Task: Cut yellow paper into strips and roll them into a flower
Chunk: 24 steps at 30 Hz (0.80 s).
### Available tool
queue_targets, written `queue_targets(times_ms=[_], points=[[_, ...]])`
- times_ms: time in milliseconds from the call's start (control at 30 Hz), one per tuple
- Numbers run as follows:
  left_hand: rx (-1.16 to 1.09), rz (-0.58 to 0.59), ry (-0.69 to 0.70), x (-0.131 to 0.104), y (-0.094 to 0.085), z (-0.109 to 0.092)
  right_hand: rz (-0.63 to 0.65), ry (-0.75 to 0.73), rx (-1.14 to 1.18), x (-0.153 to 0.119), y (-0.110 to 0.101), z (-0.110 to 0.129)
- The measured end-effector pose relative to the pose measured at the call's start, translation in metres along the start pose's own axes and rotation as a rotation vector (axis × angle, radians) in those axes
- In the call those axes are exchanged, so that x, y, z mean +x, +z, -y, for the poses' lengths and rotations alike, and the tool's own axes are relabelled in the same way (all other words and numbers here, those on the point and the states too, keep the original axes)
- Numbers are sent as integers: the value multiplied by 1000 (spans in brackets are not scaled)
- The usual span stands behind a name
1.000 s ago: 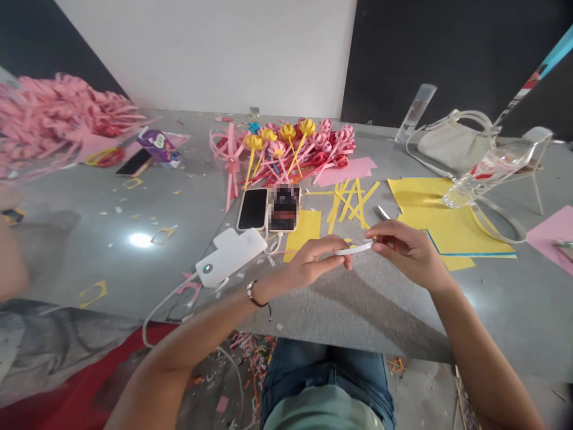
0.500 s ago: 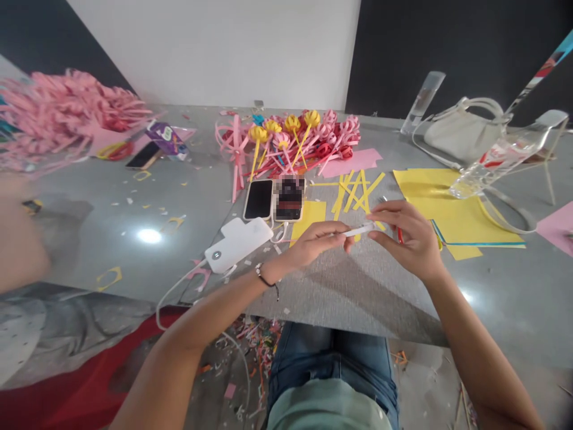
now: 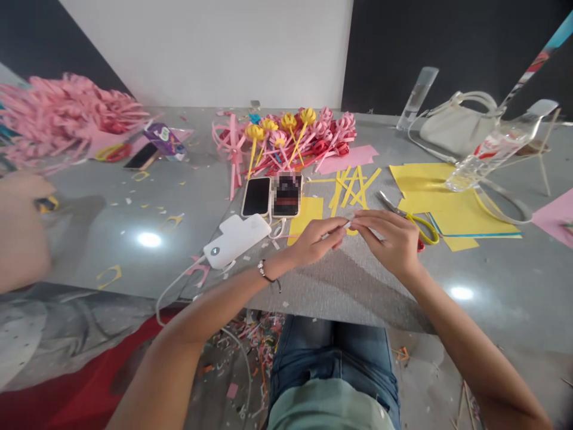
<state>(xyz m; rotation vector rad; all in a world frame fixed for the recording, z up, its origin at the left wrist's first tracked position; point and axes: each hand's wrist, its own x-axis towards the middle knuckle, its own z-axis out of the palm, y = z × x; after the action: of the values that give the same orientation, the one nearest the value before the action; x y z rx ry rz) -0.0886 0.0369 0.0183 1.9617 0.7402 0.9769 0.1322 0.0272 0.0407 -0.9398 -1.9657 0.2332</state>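
Above the table's front part, my left hand (image 3: 316, 240) and my right hand (image 3: 390, 240) meet at the fingertips. Both pinch a small white strip (image 3: 348, 224), mostly hidden by the fingers; its exact kind cannot be made out. Just right of my right hand lie scissors (image 3: 423, 227) with yellow and red handles, blades pointing away. Beyond the hands are loose yellow paper strips (image 3: 353, 188). A yellow paper sheet (image 3: 308, 214) lies partly behind my left hand.
Two phones (image 3: 256, 197) and a white power bank (image 3: 237, 242) with cables lie left of my hands. Paper flowers (image 3: 286, 134) are heaped behind them. To the right are yellow sheets (image 3: 421, 185), a tilted clear bottle (image 3: 483, 158) and a white handbag (image 3: 461, 128). Another person's blurred arm (image 3: 22, 230) is at far left.
My right hand has moved left, so its fingertips now meet those of my left hand. The white strip, earlier in clear sight, is largely covered. The scissors show more fully.
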Motion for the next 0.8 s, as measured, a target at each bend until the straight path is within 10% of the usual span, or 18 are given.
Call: queue_targets(times_ms=[200,567,800], points=[[248,-205,77,2,9,17,1,71,50,4,0,5],[397,-195,137,4,6,15,-22,58,-10,6,-2,-3],[100,-349,-15,7,1,26,82,459,-422,-2,-64,-87]])
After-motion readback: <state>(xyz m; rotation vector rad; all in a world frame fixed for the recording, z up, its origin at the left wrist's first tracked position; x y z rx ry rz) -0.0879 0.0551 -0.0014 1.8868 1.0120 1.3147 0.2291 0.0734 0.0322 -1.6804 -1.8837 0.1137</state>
